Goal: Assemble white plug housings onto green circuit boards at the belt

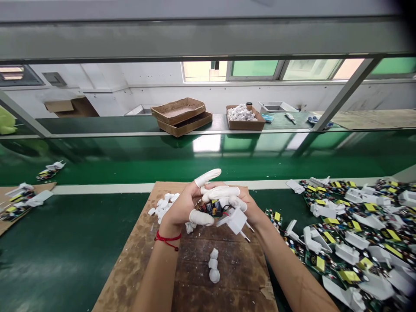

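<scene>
Both hands meet above a stained cardboard sheet (234,277), white finger cots on several fingers. My left hand (185,203) grips a small circuit board (212,208) with its thumb along the near edge and a finger stretched out. From the far right side my right hand (238,198) closes over the same board; its fingertips are partly hidden. A white plug housing (236,220) with two pins hangs by wires from the board, below the right fingers. White putty-like lumps (165,204) lie beside my left hand, and a short row of lumps (213,265) sits nearer on the cardboard.
Many circuit boards with white plug housings (347,242) are heaped on the right. A few more boards (19,201) lie at left. Across the green belt (130,169), a shelf carries stacked cardboard trays (182,115) and a box of white lumps (245,123).
</scene>
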The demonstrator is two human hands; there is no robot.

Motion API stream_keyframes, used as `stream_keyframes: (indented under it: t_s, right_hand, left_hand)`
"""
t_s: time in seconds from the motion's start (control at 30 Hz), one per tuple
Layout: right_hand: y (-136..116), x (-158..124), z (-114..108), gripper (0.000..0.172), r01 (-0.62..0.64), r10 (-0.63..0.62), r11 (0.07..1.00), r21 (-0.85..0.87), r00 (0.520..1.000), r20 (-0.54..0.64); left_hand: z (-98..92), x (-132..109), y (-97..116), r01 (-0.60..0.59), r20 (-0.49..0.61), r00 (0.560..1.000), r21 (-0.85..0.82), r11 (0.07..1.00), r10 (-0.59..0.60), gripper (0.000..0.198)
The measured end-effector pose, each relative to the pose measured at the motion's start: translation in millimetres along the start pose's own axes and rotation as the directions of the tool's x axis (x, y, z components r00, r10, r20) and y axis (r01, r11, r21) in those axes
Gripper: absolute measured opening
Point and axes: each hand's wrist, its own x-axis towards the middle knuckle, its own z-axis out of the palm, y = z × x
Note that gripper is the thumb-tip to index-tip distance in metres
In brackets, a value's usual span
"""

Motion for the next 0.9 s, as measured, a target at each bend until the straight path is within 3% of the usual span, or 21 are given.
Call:
stream_keyframes:
  t_s: [0.17,0.4,0.8,0.9]
  right_hand:
    - [6.0,-3.6,-3.6,0.043,-0.113,0.113,0.989,0.100,0.994,0.002]
    - [5.2,-1.1,-2.3,0.054,-0.175,0.181,0.980,0.096,0.982,-0.061]
    - [-5.3,4.2,0.1,0.040,-0.068,0.069,0.997,0.032,0.997,-0.039]
    - [-4.3,4.7,-1.5,0.036,-0.064,0.077,0.992,0.104,0.989,-0.125]
  left_hand:
    - [0.6,0.9,-2.5,-0.019,-0.047,0.999,0.022,1.000,0.020,0.114]
    - [2.6,2.5,-3.4,-0.022,-0.106,0.994,0.075,0.997,0.030,0.115]
    - [1.4,0.5,-1.0,0.010,-0.099,0.995,0.045,0.999,-0.005,0.117]
    - [3.8,1.8,-0.7,-0.006,-0.135,0.991,0.056,0.998,0.014,0.114]
